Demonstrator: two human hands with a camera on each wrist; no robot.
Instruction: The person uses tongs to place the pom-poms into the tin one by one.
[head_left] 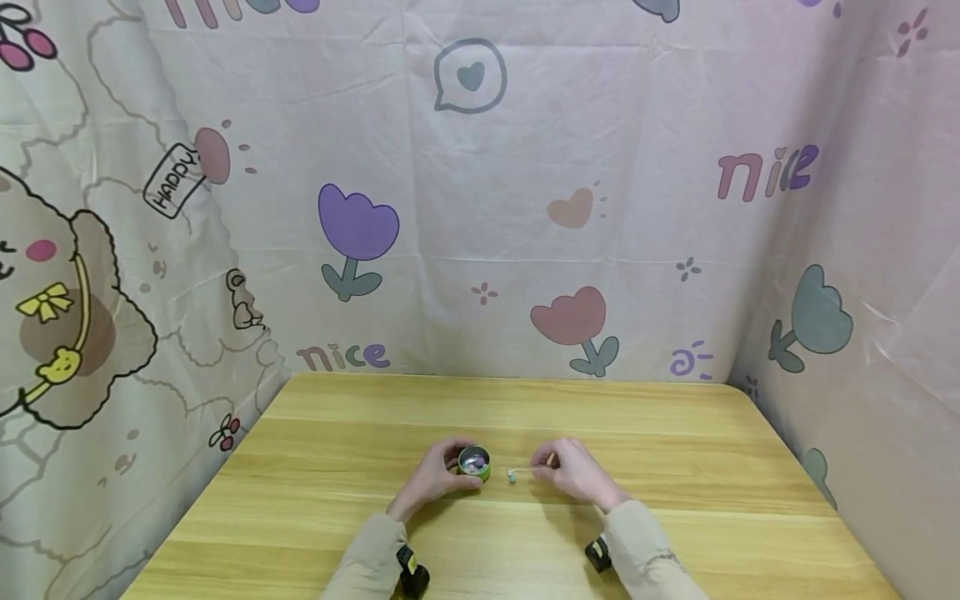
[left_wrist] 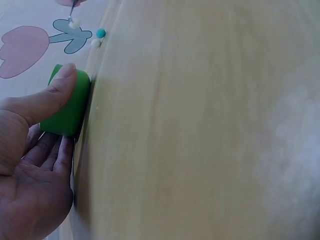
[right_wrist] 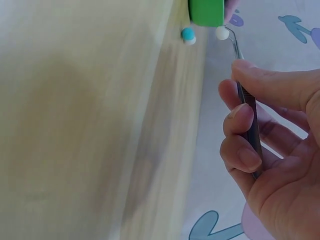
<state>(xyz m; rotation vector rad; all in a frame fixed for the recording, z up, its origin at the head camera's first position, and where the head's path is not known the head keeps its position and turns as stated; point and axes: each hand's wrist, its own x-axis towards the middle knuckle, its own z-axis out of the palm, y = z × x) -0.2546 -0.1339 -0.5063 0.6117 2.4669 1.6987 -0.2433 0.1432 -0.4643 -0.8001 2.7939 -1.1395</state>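
Your left hand (head_left: 433,477) is curled round the small green tin (head_left: 474,463) in the middle of the counter (head_left: 675,433), steadying it, while your right hand (head_left: 573,471) pinches slim tweezers (right_wrist: 248,117) that clamp a white bead (right_wrist: 222,33) just right of the tin. It looks like you are mid-transfer. Next, carry that bead over the tin's open top, keeping the pinch firm, with a teal bead (right_wrist: 187,33) lying loose nearby.

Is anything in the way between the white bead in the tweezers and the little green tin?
Nothing visible. The white bead sits at the tip of the tweezers in the right hand, just beside the green tin held by the left hand.
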